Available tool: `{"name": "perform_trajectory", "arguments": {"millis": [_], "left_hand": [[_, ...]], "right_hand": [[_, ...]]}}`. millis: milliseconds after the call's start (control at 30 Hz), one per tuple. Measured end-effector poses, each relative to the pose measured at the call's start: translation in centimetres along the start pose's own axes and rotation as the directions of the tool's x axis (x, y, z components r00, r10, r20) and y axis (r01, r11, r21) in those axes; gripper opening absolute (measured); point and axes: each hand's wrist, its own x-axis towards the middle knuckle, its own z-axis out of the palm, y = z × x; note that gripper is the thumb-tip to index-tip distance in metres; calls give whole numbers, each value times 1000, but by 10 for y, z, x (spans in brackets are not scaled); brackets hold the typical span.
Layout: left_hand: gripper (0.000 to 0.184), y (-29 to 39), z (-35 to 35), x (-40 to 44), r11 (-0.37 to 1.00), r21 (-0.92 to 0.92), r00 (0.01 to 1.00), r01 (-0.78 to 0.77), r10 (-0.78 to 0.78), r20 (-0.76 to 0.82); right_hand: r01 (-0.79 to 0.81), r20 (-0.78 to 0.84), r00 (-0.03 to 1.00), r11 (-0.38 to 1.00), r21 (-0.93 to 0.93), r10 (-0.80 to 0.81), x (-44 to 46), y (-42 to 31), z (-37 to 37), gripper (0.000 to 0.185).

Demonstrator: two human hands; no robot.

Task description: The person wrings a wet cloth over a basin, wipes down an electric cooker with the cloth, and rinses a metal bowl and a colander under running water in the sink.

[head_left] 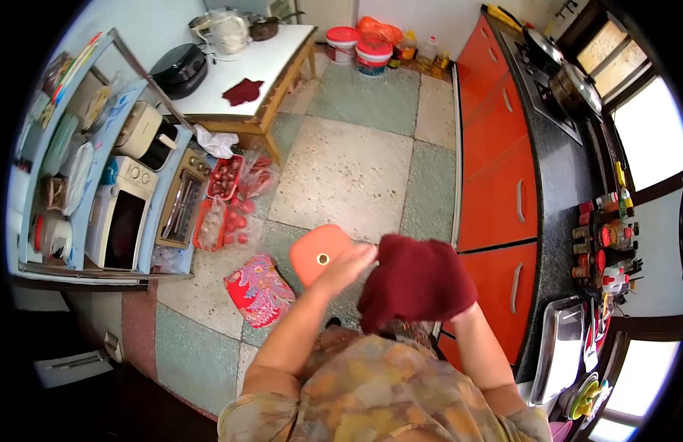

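Observation:
A dark maroon knitted-looking cloth [419, 281] hangs in front of my body, over the end of my right forearm. It hides my right hand, so its fingers do not show. My left hand [349, 267] is held just left of the cloth, fingers stretched out towards its edge; whether they touch it I cannot tell. Below my left hand is a salmon-coloured rounded-square object [316, 247] with a gold-ringed round spot, perhaps a stool top. Another piece of maroon cloth [243, 91] lies on the white table [282, 55].
On the left, a blue shelf unit [91, 217] holds a microwave [125, 210]. Red baskets [225, 177] and a patterned red cloth [259, 291] lie on the floor. Orange cabinets [496, 177] under a black counter [559, 191] line the right. Buckets [373, 55] and bottles stand at the back.

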Motion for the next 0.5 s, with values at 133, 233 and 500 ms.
{"name": "perform_trajectory", "arguments": {"millis": [133, 233, 500], "left_hand": [[45, 51, 39, 49, 908, -379, 977, 180, -208, -34], [44, 62, 63, 100, 893, -416, 971, 170, -224, -85], [28, 111, 51, 223, 979, -167, 964, -120, 75, -255]], "right_hand": [[141, -288, 956, 944, 300, -52, -9, 87, 0, 50], [179, -99, 981, 978, 107, -168, 5, 127, -40, 65], [-56, 53, 998, -288, 956, -18, 39, 284, -12, 45]]}}
